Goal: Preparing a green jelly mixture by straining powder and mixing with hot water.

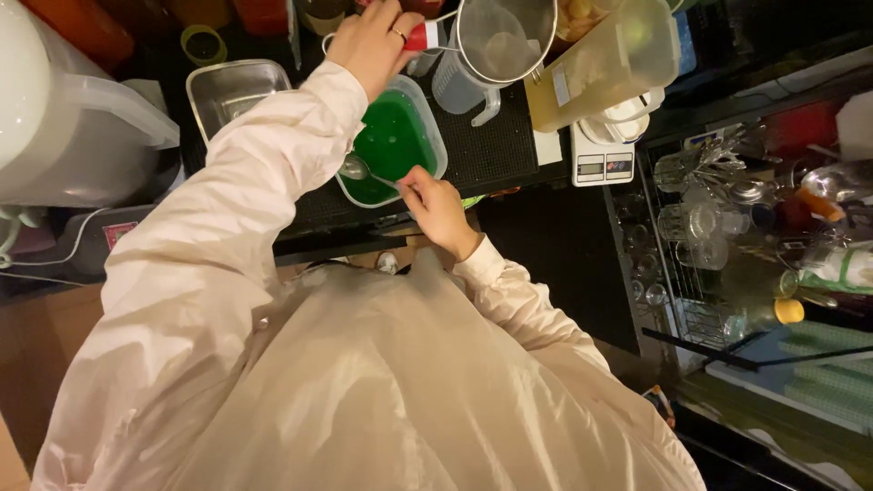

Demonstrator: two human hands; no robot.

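Note:
A clear plastic tub [435, 123] holding green jelly-like stuff sits on a black mat [491, 150] in front of me. My right hand [438, 207] grips the handle of a metal spoon [356, 167] whose bowl lies at the tub's left side. My left hand [371, 41] reaches over the far end of the tub and is closed on a small red-and-white container [424, 36]. My pale sleeves and apron fill the lower half of the view.
Past the tub stand a clear measuring jug [459, 86], a metal strainer [506, 36] and a tall pitcher of yellow liquid [605, 64]. A steel pan [227, 91] and a white jug [73, 127] lie left. A small scale [602, 164] and a glass rack [700, 227] stand right.

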